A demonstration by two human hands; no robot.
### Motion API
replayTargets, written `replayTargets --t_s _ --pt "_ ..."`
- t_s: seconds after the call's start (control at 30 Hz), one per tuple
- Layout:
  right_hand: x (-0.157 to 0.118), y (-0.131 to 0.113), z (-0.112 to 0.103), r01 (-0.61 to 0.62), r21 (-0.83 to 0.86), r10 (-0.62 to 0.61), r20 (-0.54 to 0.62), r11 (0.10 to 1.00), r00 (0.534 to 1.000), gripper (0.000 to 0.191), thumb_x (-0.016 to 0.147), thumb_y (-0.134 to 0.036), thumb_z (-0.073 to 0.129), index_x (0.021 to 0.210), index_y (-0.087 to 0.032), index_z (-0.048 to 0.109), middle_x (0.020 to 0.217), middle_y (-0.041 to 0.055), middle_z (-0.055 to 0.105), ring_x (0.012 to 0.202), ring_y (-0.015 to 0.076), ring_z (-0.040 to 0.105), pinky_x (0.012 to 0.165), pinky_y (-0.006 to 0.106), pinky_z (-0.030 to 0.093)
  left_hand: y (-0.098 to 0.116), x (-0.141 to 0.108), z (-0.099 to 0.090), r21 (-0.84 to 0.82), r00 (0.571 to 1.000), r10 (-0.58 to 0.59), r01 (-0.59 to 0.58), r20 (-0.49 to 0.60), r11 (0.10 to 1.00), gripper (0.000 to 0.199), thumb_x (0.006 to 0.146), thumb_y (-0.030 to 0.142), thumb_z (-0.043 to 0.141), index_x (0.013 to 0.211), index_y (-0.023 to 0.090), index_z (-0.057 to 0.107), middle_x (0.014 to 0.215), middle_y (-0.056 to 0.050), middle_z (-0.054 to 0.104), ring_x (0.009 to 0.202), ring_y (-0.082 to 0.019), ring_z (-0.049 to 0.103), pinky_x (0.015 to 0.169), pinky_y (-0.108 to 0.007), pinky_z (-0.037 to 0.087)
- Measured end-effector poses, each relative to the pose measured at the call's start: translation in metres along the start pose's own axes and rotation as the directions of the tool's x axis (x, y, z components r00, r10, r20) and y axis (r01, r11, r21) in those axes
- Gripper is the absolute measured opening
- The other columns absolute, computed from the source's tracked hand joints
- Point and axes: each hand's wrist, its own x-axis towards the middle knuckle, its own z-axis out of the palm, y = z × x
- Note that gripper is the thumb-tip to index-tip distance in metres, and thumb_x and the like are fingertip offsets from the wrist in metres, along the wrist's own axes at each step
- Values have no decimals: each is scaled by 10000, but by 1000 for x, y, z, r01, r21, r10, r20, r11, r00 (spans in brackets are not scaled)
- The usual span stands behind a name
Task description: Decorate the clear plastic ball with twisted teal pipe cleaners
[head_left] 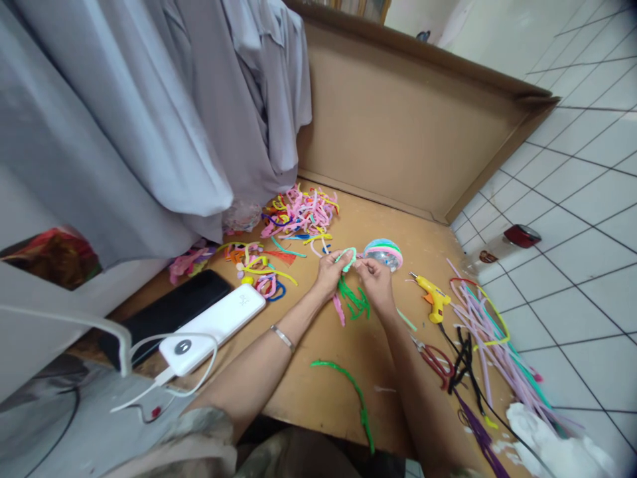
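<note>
Over the middle of the wooden table, my left hand (332, 271) is closed on a mint-green pipe cleaner (350, 254) bent into a loop. My right hand (374, 279) pinches at the same pipe cleaner from the other side, its thumb and fingertips pressed together. Right below the hands lies a bunch of dark green pipe cleaner pieces (354, 302), with a pink piece (339, 309) beside it. Just behind my right hand sits a clear round dome banded in blue, green and pink (383, 251). A long green pipe cleaner (355, 388) curves near the front edge.
A heap of pink and mixed pipe cleaners (308, 212) is at the back. A yellow glue gun (434, 297), red-handled scissors (438, 362) and lilac pipe cleaners (475, 318) lie right. A white power bank (213, 328) lies left. Cardboard (388, 119) stands behind; grey cloth (199, 99) hangs left.
</note>
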Motion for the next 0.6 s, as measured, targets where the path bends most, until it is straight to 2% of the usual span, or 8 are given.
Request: replayTargets --t_s 0.23,0.4,0.6 --pt "-5 -2 -1 30 -118 -17 104 993 994 283 819 -399 501 735 -168 643 518 -31 523 461 108 432 491 244 310 6 2 -1 -119 998 -52 46 -40 992 466 577 543 801 628 134 584 521 30 517 486 -52 406 489 -205 262" --pt "-8 -7 0 86 -207 -53 157 975 986 285 845 -360 469 689 -174 618 548 -11 568 487 118 487 510 244 338 11 0 0 -197 996 -49 33 -80 980 458 570 511 817 630 137 559 485 55 480 459 -39 381 486 -196 268" --pt "-9 -13 1 75 -288 -19 191 955 981 230 838 -313 480 719 -182 627 542 -7 594 467 121 498 508 244 345 11 1 1 -203 989 -38 9 -139 979 458 561 492 830 629 140 545 462 71 462 430 -33 360 459 -194 247"
